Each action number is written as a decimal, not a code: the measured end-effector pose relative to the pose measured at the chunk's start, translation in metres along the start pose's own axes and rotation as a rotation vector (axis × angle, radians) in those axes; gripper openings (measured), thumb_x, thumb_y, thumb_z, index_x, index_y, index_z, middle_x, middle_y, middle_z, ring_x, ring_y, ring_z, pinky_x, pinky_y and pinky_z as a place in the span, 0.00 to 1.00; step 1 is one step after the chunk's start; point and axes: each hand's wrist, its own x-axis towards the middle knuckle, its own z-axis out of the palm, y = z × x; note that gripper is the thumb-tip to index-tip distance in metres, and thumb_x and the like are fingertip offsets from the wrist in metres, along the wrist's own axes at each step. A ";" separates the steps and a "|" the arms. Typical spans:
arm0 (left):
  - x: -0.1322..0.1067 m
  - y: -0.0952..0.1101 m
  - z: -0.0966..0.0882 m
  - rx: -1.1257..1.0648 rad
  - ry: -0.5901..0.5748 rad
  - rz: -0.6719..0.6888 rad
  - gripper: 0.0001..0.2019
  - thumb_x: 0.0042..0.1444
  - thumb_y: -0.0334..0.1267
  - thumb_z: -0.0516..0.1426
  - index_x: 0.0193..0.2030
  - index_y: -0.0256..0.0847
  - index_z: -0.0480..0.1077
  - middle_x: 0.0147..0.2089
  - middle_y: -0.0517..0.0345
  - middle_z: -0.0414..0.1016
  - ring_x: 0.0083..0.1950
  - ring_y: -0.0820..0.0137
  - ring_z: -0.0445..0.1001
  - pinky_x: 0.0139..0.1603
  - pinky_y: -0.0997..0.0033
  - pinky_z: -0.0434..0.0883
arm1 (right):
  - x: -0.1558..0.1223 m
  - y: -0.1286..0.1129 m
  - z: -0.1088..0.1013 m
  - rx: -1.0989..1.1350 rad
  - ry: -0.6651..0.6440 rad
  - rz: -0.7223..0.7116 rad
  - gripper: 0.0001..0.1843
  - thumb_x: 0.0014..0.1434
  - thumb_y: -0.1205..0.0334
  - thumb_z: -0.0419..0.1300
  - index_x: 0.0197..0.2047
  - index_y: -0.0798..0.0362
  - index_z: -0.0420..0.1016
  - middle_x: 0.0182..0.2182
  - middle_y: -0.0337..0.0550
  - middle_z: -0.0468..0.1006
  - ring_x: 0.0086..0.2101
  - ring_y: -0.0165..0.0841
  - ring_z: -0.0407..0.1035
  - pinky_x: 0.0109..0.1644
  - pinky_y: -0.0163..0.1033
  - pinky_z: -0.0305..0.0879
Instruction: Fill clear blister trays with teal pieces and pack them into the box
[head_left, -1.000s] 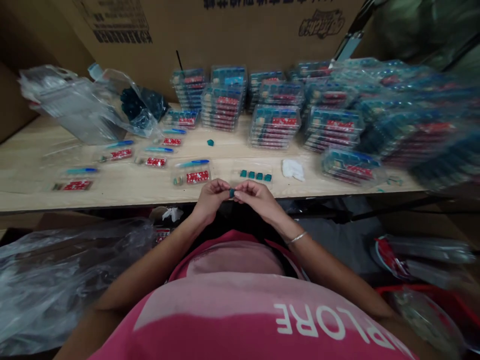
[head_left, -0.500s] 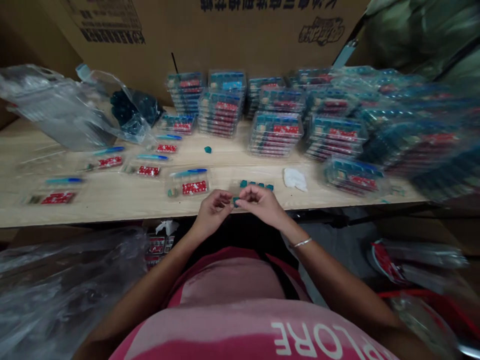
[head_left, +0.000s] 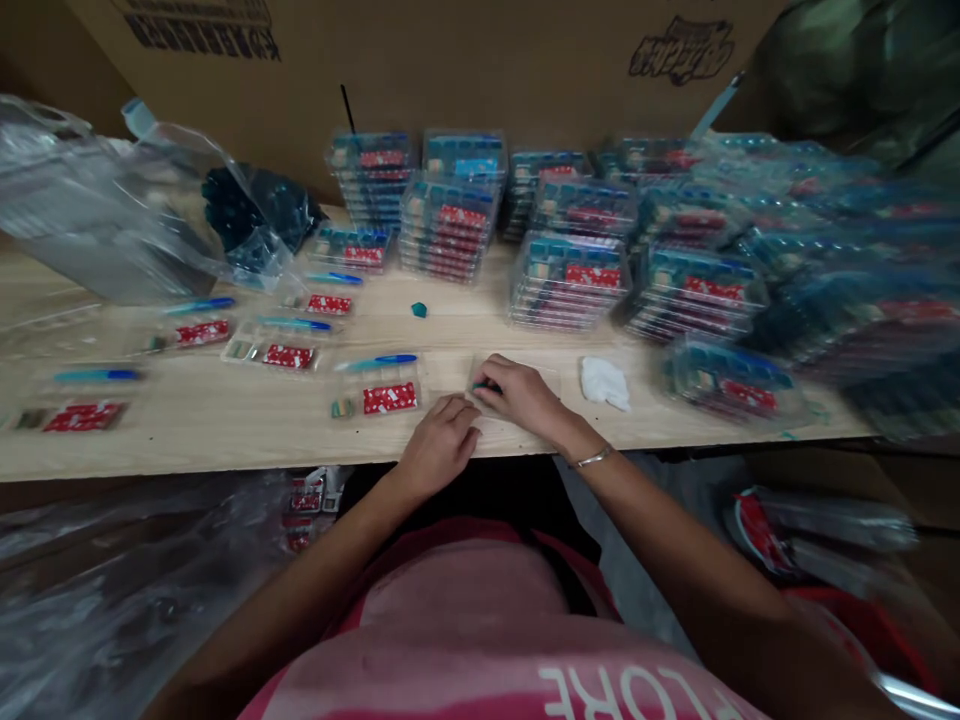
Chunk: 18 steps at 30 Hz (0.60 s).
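Note:
My right hand (head_left: 517, 395) is closed in a pinch on a small teal piece (head_left: 486, 386), over a clear plastic tray (head_left: 551, 378) near the table's front edge. The hand covers much of that tray. Just to its left, my left hand (head_left: 441, 442) rests with curled fingers at the tray's near left side; whatever its fingertips hold is hidden. Left of my hands lies an open clear case (head_left: 352, 385) with a blue pen (head_left: 386, 361), a red patterned packet (head_left: 390, 398) and a small teal item in it.
Stacks of filled clear cases (head_left: 566, 285) stand along the back and right. More open cases (head_left: 289, 355) lie at left, near a plastic bag (head_left: 262, 215) of dark teal pieces. A loose teal piece (head_left: 419, 310) and a white tissue (head_left: 604, 383) lie on the table (head_left: 247, 440).
My hands were together around a teal piece; now the right has reached down over the tray and the left has lowered to its near side. The row of teal pieces no longer shows.

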 end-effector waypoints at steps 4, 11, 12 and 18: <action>0.000 -0.001 0.001 0.036 0.021 0.033 0.11 0.60 0.31 0.52 0.48 0.35 0.70 0.48 0.46 0.74 0.56 0.58 0.68 0.57 0.53 0.71 | -0.009 -0.002 -0.009 -0.100 0.039 -0.066 0.04 0.59 0.68 0.60 0.39 0.53 0.71 0.36 0.45 0.74 0.40 0.38 0.67 0.43 0.41 0.65; 0.000 0.000 0.004 0.132 0.081 0.084 0.12 0.62 0.32 0.51 0.49 0.33 0.70 0.48 0.45 0.74 0.57 0.58 0.69 0.57 0.55 0.72 | -0.096 0.011 -0.020 -0.186 0.360 0.086 0.08 0.63 0.61 0.57 0.45 0.51 0.73 0.42 0.49 0.76 0.45 0.41 0.70 0.48 0.49 0.68; -0.001 0.000 0.004 0.145 0.088 0.091 0.11 0.62 0.32 0.51 0.49 0.32 0.70 0.48 0.46 0.75 0.56 0.58 0.70 0.56 0.56 0.73 | -0.109 0.013 -0.018 -0.199 0.326 0.073 0.09 0.63 0.61 0.57 0.45 0.51 0.73 0.46 0.51 0.76 0.47 0.42 0.69 0.49 0.50 0.69; 0.000 -0.001 0.006 0.223 0.148 0.187 0.10 0.61 0.30 0.53 0.46 0.31 0.71 0.45 0.45 0.75 0.53 0.59 0.71 0.54 0.58 0.74 | -0.128 0.045 -0.028 -0.303 0.482 0.227 0.14 0.63 0.63 0.54 0.51 0.51 0.73 0.53 0.53 0.72 0.54 0.43 0.66 0.55 0.53 0.66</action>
